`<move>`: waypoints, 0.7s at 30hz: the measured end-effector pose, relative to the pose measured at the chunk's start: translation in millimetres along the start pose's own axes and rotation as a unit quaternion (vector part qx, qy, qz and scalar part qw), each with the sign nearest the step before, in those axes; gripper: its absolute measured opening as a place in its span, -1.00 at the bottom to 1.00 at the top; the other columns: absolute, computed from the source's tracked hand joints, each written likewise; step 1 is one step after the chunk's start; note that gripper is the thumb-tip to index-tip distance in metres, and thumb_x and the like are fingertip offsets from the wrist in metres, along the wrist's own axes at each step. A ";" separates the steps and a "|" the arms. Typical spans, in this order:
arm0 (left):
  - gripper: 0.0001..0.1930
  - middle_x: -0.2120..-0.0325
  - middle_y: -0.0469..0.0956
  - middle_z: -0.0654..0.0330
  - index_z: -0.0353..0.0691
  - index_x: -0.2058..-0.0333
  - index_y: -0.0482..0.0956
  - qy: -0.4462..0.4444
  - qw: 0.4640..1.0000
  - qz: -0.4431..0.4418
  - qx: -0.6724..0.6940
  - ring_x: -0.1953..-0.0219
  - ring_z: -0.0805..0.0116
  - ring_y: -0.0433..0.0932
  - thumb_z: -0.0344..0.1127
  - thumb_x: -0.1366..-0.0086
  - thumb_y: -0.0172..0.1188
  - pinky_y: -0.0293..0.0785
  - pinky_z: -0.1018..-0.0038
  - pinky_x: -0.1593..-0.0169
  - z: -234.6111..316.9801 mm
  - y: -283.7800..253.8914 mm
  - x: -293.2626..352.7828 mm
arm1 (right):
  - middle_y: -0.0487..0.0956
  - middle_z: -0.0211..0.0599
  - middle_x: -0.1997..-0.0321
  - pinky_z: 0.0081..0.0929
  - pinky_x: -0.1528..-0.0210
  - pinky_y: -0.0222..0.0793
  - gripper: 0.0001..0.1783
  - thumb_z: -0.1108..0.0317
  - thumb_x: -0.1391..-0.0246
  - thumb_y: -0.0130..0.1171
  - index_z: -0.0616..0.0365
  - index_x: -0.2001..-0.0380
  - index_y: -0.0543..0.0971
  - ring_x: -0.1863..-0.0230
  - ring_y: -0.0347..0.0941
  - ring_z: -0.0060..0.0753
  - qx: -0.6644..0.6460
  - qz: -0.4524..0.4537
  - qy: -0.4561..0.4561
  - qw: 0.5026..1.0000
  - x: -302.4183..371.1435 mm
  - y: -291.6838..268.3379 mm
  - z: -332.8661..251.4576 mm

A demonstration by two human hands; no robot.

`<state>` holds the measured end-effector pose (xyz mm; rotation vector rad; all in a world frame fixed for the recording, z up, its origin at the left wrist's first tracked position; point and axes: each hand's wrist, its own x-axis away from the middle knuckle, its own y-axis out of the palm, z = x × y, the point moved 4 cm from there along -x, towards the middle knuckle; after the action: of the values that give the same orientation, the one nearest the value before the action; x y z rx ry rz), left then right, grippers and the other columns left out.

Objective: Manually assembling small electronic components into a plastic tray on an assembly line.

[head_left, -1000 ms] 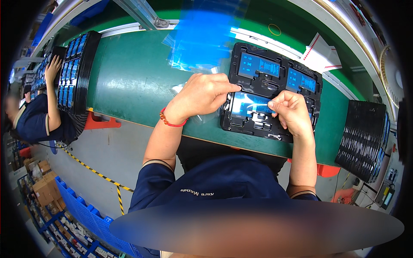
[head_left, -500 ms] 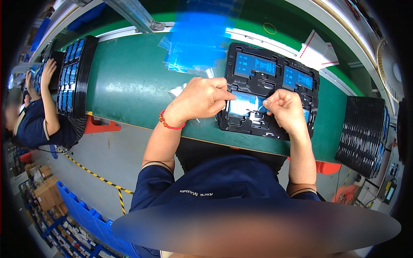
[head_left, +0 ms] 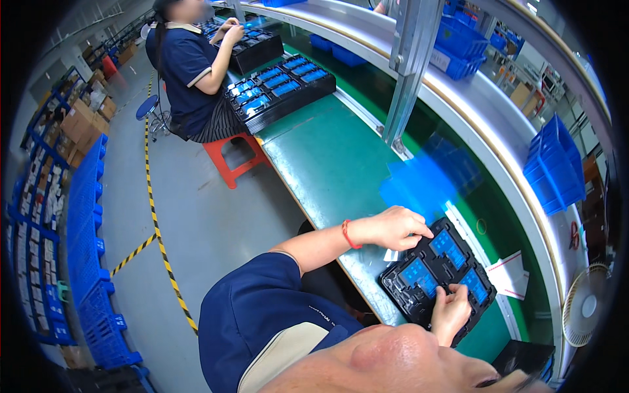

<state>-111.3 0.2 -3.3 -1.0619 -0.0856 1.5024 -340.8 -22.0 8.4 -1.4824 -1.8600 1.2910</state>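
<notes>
A black moulded tray (head_left: 400, 296) lies at the lower right of the green bench, with flat blue rectangular panels in its pockets. At its left edge, close to the far left panel (head_left: 447, 249), my left hand (head_left: 401, 228) has its fingers bent and pressed together. Whatever that pinch holds is too small to make out. My right hand (head_left: 451, 312) is closed too, thumb and fingertips together at the right end of the near left panel (head_left: 419, 275). The fingertips cover what they grip. Another blue panel (head_left: 474, 285) sits in the far right pocket.
Blue film sheets (head_left: 419, 183) lie beyond the tray. A metal post (head_left: 409, 78) rises from the bench's far side. Further left stand stacked trays (head_left: 282, 92) and a co-worker (head_left: 193, 65) on a red stool (head_left: 232, 160). A white fan (head_left: 588, 304) stands at right.
The view has swung left, bringing the co-worker and aisle into sight. My left hand has moved from the near left panel to the tray's left edge; my right hand stays by that panel.
</notes>
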 end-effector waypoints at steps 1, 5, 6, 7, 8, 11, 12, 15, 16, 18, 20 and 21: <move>-0.75 0.57 0.47 0.20 -0.16 0.30 0.60 -0.011 0.997 0.067 -0.048 0.53 0.20 0.51 -0.42 0.02 0.07 0.42 0.35 0.50 5.4 -3.8 -0.5 | 0.49 -0.22 0.69 -0.45 0.59 0.31 -0.72 0.44 0.26 0.37 0.25 0.45 0.48 0.71 0.42 -0.34 -0.059 -0.019 -0.014 0.998 1.7 0.8 1.1; -0.73 0.61 0.40 0.24 -0.20 0.24 0.53 0.087 0.982 0.122 -0.115 0.67 0.33 0.45 -0.40 -0.02 0.11 0.38 0.45 0.63 63.7 11.2 -6.6 | 0.52 -0.41 0.54 -0.82 0.61 0.23 -0.43 0.47 0.34 0.45 0.28 0.17 0.43 0.62 0.33 -0.76 -0.355 -0.099 -0.025 0.929 13.2 4.7 -23.0; -0.73 0.62 0.40 0.24 -0.21 0.23 0.53 0.105 0.983 0.118 -0.095 0.68 0.34 0.45 -0.40 -0.02 0.11 0.37 0.46 0.64 76.5 19.6 -8.5 | 0.51 -0.38 0.47 -0.84 0.61 0.22 -0.30 0.42 0.40 0.49 0.28 0.10 0.38 0.59 0.33 -0.77 -0.373 -0.099 -0.057 0.921 14.3 3.6 -28.6; -0.73 0.62 0.39 0.25 -0.23 0.23 0.53 0.123 0.983 0.114 -0.074 0.68 0.36 0.44 -0.40 -0.03 0.11 0.36 0.48 0.65 88.2 27.6 -10.2 | 0.51 -0.36 0.47 -0.80 0.59 0.24 -0.32 0.42 0.41 0.49 0.28 0.14 0.39 0.57 0.33 -0.76 -0.361 -0.109 -0.074 0.923 15.8 3.9 -28.8; -0.73 0.62 0.39 0.24 -0.25 0.22 0.53 0.142 0.982 0.122 -0.027 0.68 0.36 0.44 -0.40 -0.03 0.12 0.34 0.48 0.65 98.1 32.9 -11.9 | 0.51 -0.37 0.49 -0.77 0.58 0.24 -0.39 0.42 0.38 0.47 0.28 0.19 0.40 0.56 0.34 -0.75 -0.369 -0.072 -0.102 0.921 17.4 1.5 -29.2; -0.72 0.61 0.39 0.22 -0.33 0.23 0.52 0.155 0.978 0.129 0.060 0.67 0.32 0.44 -0.38 -0.05 0.17 0.33 0.44 0.64 117.7 35.6 -14.9 | 0.51 -0.37 0.54 -0.71 0.56 0.26 -0.56 0.44 0.27 0.39 0.29 0.27 0.44 0.53 0.35 -0.72 -0.381 -0.046 -0.119 0.916 26.5 -9.2 -19.5; -0.72 0.61 0.39 0.22 -0.33 0.23 0.52 0.156 0.978 0.128 0.057 0.67 0.32 0.44 -0.38 -0.05 0.17 0.33 0.44 0.64 126.4 36.7 -14.6 | 0.50 -0.37 0.56 -0.68 0.55 0.27 -0.65 0.45 0.20 0.33 0.30 0.31 0.45 0.52 0.36 -0.71 -0.383 -0.052 -0.101 0.917 33.7 -12.8 -9.1; -0.69 0.53 0.45 0.15 -0.35 0.21 0.51 0.155 0.974 0.048 0.157 0.58 0.24 0.48 -0.32 -0.08 0.20 0.38 0.43 0.56 140.4 44.7 -10.1 | 0.51 -0.35 0.56 -0.68 0.54 0.25 -0.87 0.52 0.02 0.10 0.34 0.36 0.48 0.57 0.35 -0.67 -0.423 -0.104 -0.068 0.898 52.5 -23.8 10.0; -0.67 0.48 0.47 0.11 -0.35 0.20 0.51 0.151 0.967 0.036 0.202 0.51 0.21 0.50 -0.30 -0.08 0.22 0.40 0.42 0.49 140.8 46.6 -7.9 | 0.52 -0.31 0.56 -0.70 0.58 0.21 -0.86 0.58 0.00 0.04 0.37 0.31 0.49 0.61 0.34 -0.66 -0.370 -0.132 -0.089 0.915 56.5 -43.0 7.2; -0.63 0.35 0.51 0.05 -0.33 0.18 0.51 0.132 0.965 -0.004 0.227 0.34 0.13 0.51 -0.25 -0.06 0.26 0.43 0.37 0.27 133.6 43.5 -7.8 | 0.54 -0.20 0.54 -0.72 0.63 0.23 -0.83 0.61 -0.01 0.05 0.36 0.29 0.55 0.66 0.35 -0.62 -0.445 -0.106 0.075 0.886 80.0 -42.5 54.9; -0.66 0.36 0.53 0.09 -0.27 0.24 0.54 0.103 0.987 0.044 0.114 0.26 0.12 0.49 -0.20 -0.04 0.28 0.38 0.30 0.16 108.4 37.3 -13.5 | 0.55 -0.15 0.55 -0.70 0.68 0.25 -0.85 0.59 -0.01 0.07 0.33 0.33 0.58 0.70 0.36 -0.58 -0.495 -0.076 0.142 0.854 117.8 -47.7 125.5; -0.69 0.35 0.54 0.11 -0.25 0.27 0.55 0.035 0.996 0.057 0.061 0.25 0.12 0.49 -0.21 -0.03 0.27 0.37 0.29 0.14 89.7 33.1 -11.5 | 0.55 -0.14 0.56 -0.68 0.71 0.26 -0.87 0.57 0.00 0.09 0.32 0.36 0.59 0.72 0.36 -0.56 -0.532 -0.043 0.115 0.837 135.3 -52.0 146.3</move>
<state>-195.4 27.5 34.8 -1.0341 0.1157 1.5516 -528.2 44.9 -44.4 -1.8549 -2.5490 -0.1206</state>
